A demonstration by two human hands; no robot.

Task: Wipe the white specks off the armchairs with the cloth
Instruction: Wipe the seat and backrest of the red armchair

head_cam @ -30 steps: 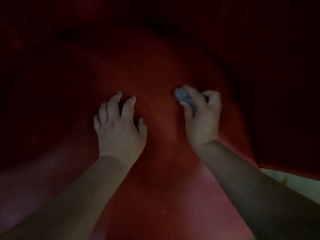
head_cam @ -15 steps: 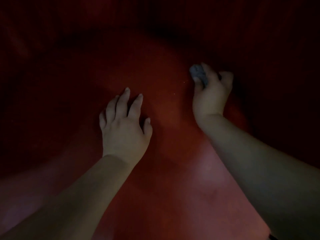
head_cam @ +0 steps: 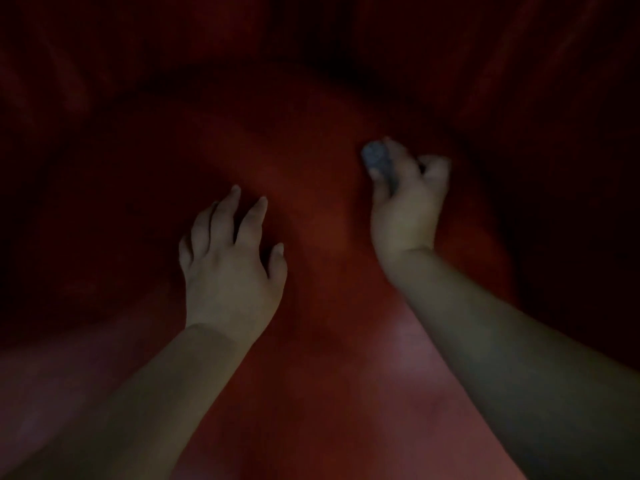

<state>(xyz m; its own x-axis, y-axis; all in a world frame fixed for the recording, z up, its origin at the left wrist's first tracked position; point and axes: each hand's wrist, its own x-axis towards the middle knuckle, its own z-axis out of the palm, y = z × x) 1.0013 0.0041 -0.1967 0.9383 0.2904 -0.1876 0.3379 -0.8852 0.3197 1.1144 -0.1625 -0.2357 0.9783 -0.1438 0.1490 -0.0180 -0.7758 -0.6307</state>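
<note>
The red armchair seat [head_cam: 311,220] fills the dim view. My right hand [head_cam: 408,206] grips a small wad of grey cloth [head_cam: 377,161] and holds it against the seat at the upper right. My left hand [head_cam: 228,265] rests flat on the seat to the left, fingers spread and lightly bent at the tips. The picture is blurred and dark, and I can make out no white specks on the fabric.
Dark red upholstery [head_cam: 554,98], the chair's back and sides, rises around the seat at the top, left and right. The nearer part of the seat [head_cam: 329,393] catches a paler pinkish light.
My right hand first swept the cloth away from me, then drew it slightly back and left. My left hand slid a little forward on the seat. Two specks near the cloth no longer show.
</note>
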